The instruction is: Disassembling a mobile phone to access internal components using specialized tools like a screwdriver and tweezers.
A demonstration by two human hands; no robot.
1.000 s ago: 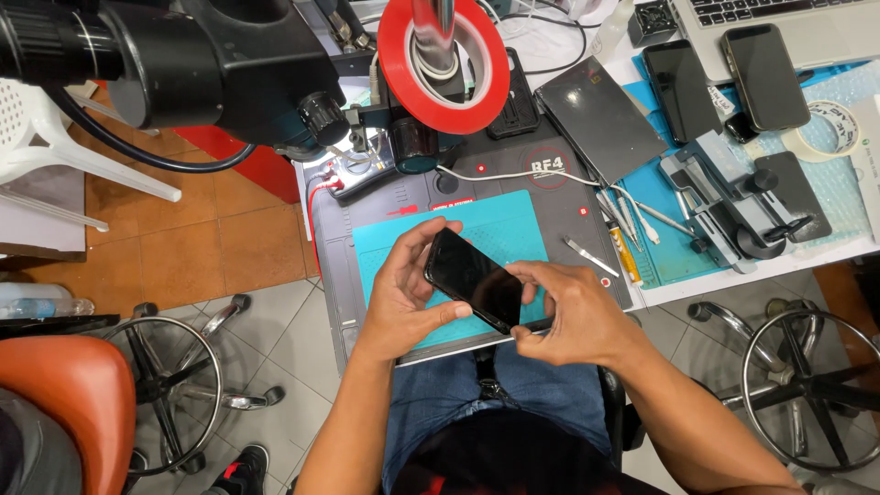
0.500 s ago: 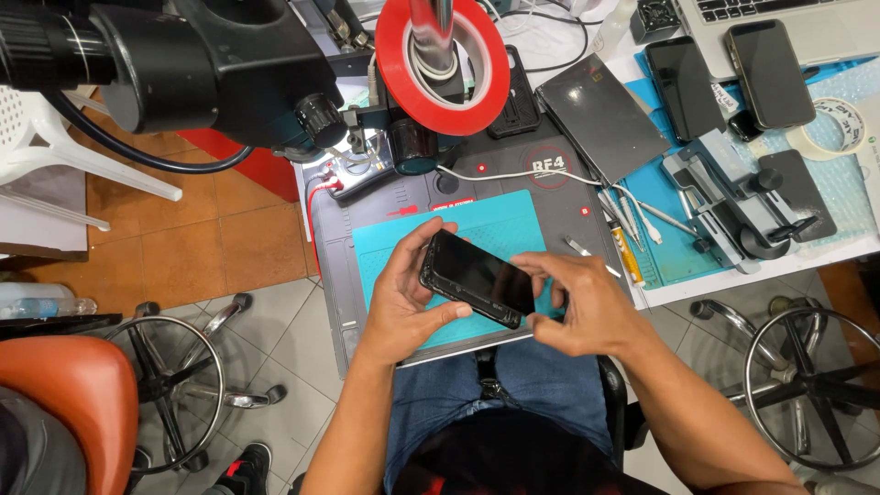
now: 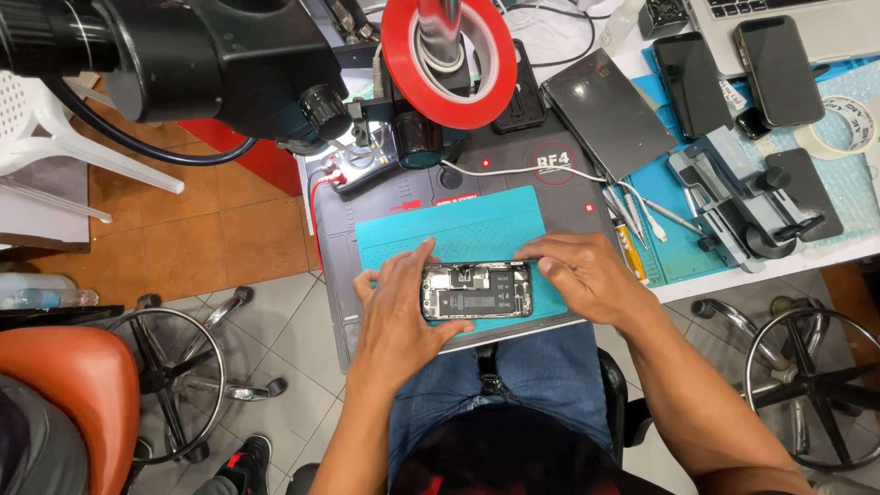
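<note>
I see both hands on an opened phone (image 3: 477, 291), lying flat w/ its insides facing up: battery, board and small parts visible. It sits on the near edge of a teal mat (image 3: 458, 234), which lies on a grey work pad (image 3: 513, 174) on the bench (image 3: 779, 266). Left hand (image 3: 399, 316) is clamped on the phone's left end, thumb under the near edge, fingers over the far corner. Right hand (image 3: 582, 275) grips the right end, fingers curled over the top edge. Hands are apart, one at each end, phone between them.

Beyond the mat: a red tape roll (image 3: 449, 60) around a post, and a black microscope (image 3: 183, 55) overhanging the left of the pad. A dark slab-shaped device (image 3: 610, 115) lies tilted just right of the pad's top. Further right on a blue mat (image 3: 674, 197): two dark phones (image 3: 733, 78) side by side, a grey clamp jig (image 3: 756, 202), tweezers (image 3: 642, 215) near the pad's edge, a white tape roll (image 3: 843, 124) at far right. A white cable (image 3: 513, 172) crosses the pad. Orange chair (image 3: 64, 385) at lower left, floor level.
</note>
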